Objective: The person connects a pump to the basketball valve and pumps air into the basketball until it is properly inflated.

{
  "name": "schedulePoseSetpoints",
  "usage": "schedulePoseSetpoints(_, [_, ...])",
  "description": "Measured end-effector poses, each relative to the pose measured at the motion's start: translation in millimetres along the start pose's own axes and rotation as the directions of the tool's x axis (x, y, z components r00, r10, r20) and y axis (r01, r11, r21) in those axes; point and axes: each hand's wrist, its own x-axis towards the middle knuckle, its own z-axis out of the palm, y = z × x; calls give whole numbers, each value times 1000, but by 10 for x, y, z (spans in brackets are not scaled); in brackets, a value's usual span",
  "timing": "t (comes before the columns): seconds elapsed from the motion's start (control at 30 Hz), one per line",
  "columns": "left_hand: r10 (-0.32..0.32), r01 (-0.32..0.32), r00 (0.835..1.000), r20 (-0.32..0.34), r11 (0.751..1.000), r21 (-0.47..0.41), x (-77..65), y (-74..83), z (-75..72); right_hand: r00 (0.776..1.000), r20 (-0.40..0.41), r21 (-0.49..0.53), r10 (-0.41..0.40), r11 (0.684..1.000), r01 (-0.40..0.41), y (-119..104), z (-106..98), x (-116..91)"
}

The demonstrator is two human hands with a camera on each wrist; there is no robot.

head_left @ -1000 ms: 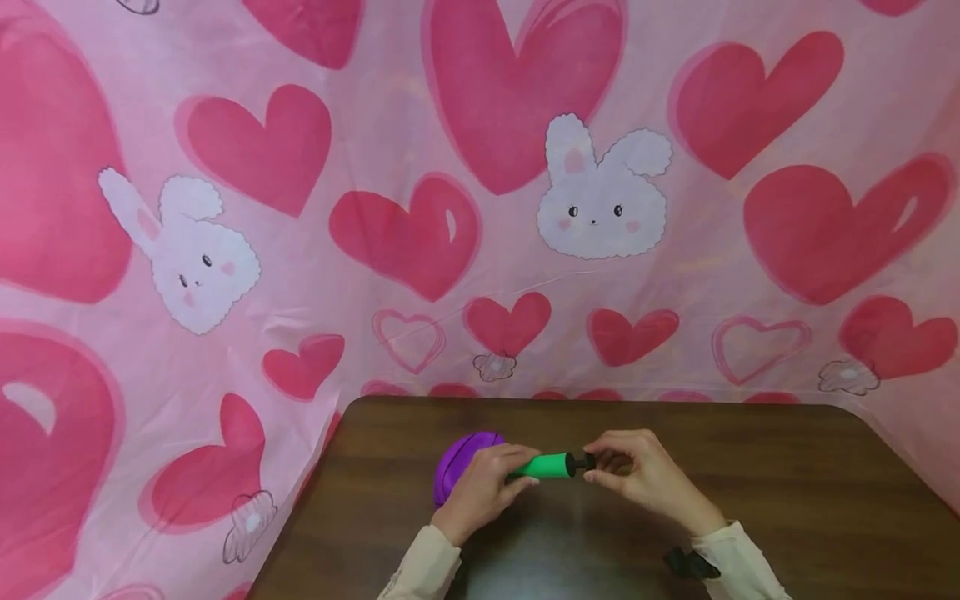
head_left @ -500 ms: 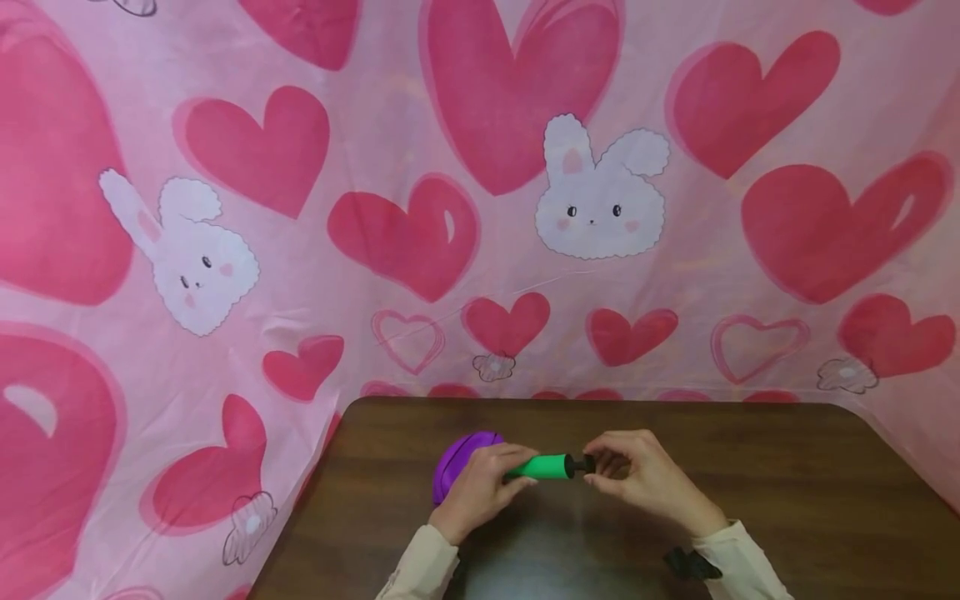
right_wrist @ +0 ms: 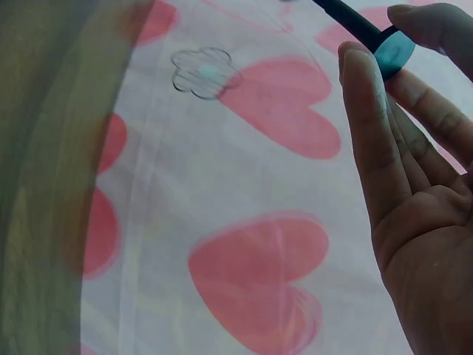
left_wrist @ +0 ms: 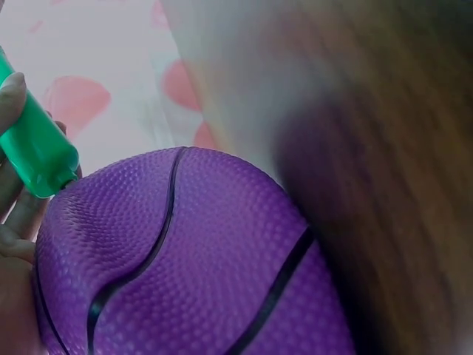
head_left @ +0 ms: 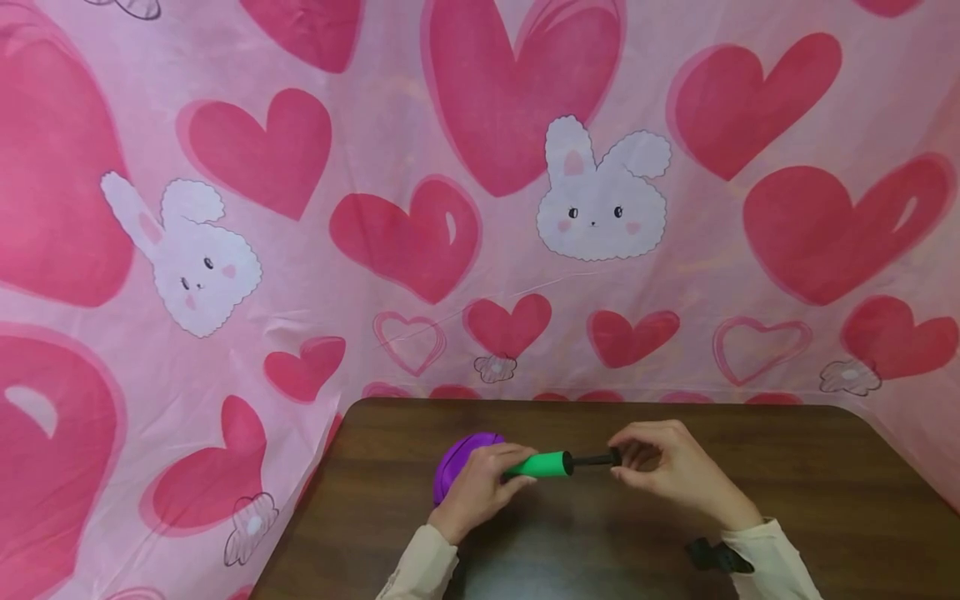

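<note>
My left hand (head_left: 480, 487) grips the green barrel of a small hand pump (head_left: 549, 464), held level above the table. In the left wrist view the pump's narrow end meets a purple ball (left_wrist: 199, 251) with black seams and a pebbled skin; its surface is dented beside a seam. Most of the ball is behind the left hand in the head view. My right hand (head_left: 678, 471) pinches the round black end of the pump's handle (right_wrist: 394, 53) between thumb and fingers. The black rod (head_left: 592, 460) stands well out of the barrel.
A dark wooden table (head_left: 825, 483) with rounded corners lies under both hands. Behind it hangs a pink cloth (head_left: 525, 275) printed with hearts and rabbits. A black strap (head_left: 718, 556) is at the right wrist.
My right hand has moved right, drawing the black rod out of the green barrel. The left hand and the purple ball have stayed in place.
</note>
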Motion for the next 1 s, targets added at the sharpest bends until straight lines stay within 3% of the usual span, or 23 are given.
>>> schedulePoseSetpoints(0.5, [-5, 5, 1000, -30, 1000, -1, -23, -89, 2, 1000, -26, -4, 1, 1000, -1, -25, -324, -61])
schedulePoseSetpoints(1.0, [-45, 45, 999, -7, 999, 0, -12, -70, -2, 999, -25, -10, 24, 1000, -25, -23, -375, -65])
